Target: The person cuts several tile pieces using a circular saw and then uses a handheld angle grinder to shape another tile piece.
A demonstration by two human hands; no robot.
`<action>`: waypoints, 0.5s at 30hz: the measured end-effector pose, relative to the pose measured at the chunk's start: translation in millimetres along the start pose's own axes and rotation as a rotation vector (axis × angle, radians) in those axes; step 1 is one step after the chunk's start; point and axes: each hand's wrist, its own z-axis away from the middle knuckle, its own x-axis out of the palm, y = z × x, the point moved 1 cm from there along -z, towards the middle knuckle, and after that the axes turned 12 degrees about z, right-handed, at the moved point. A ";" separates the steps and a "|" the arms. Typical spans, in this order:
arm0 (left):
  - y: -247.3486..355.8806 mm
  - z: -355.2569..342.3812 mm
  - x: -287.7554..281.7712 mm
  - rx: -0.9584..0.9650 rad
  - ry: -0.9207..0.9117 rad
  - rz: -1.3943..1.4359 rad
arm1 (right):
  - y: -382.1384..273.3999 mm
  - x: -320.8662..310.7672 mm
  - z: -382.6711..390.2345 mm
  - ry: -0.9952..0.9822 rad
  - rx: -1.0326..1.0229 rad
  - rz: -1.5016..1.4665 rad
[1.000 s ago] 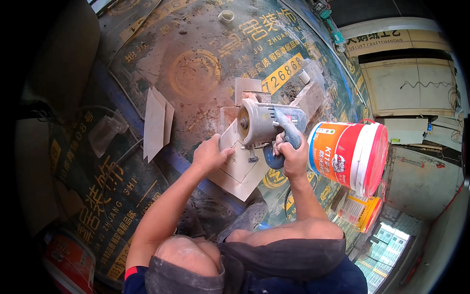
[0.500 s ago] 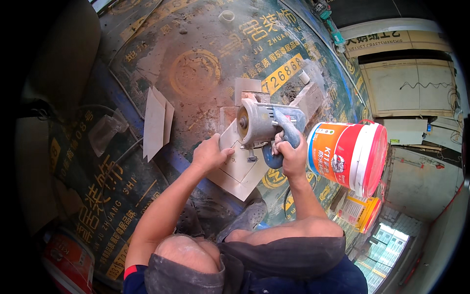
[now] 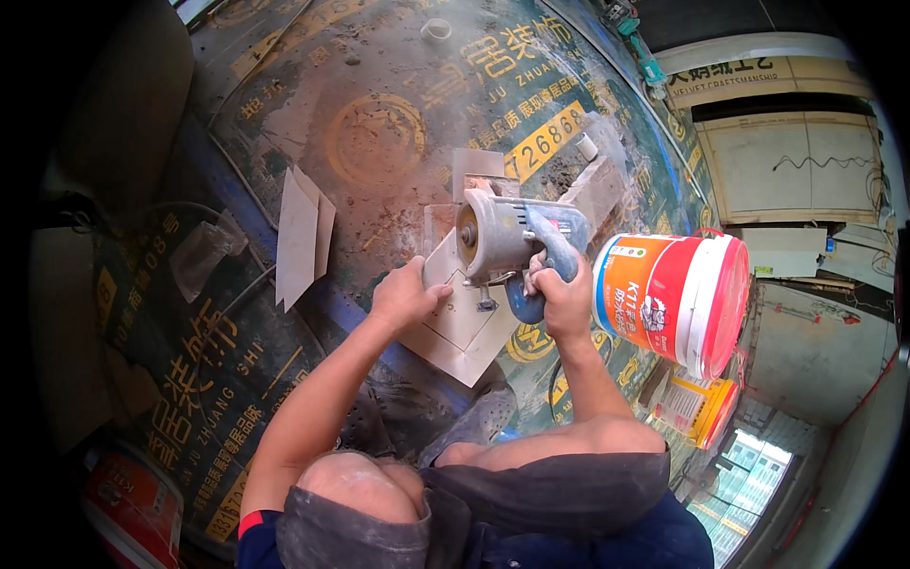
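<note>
Gripping metal saw, smooth square tile

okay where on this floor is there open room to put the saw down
Open floor mat lies beyond the saw, toward the small white ring, and between the loose tile pieces and the tile being cut. It is crowded around both hands, left and right, and beside the bucket.

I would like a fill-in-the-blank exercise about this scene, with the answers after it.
1. The right hand grips the handle of a blue and grey ____.
2. The left hand presses flat on a pale ____.
3. Beside the right hand stands an orange, white and red ____.

Answers: power cutter; tile; bucket.
</note>
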 end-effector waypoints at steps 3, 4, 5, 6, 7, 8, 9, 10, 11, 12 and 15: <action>-0.1 1.0 0.5 0.013 0.017 0.033 | 2.4 -0.6 -0.5 -0.010 -0.010 0.011; 0.0 0.9 0.5 0.014 0.015 0.033 | 2.3 -0.7 -0.7 -0.012 -0.010 0.016; 0.0 1.1 0.3 0.013 0.014 0.033 | 2.1 -0.5 -0.8 -0.015 -0.009 0.021; -0.2 1.2 0.1 0.012 0.014 0.033 | 1.8 -0.2 -1.0 -0.013 -0.010 0.021; -0.3 1.2 -0.2 0.012 0.014 0.033 | 1.2 0.4 -1.0 -0.012 -0.012 0.021; -0.1 1.3 -0.2 0.012 0.013 0.034 | 0.9 0.5 -1.0 -0.009 -0.013 0.022; 0.3 1.4 -0.2 0.011 0.014 0.033 | 0.8 0.5 -1.3 -0.011 -0.010 0.024; 1.1 1.7 -0.5 0.009 0.015 0.033 | 0.6 0.5 -1.8 -0.012 -0.008 0.026; 1.6 2.0 -0.8 0.008 0.017 0.032 | 0.4 0.5 -2.0 -0.013 -0.007 0.028; 1.3 2.0 -0.6 0.009 0.017 0.036 | 0.9 0.4 -2.0 -0.011 -0.009 0.026; -0.1 1.2 0.1 0.010 0.018 0.043 | 1.8 0.9 -2.4 -0.006 -0.007 0.017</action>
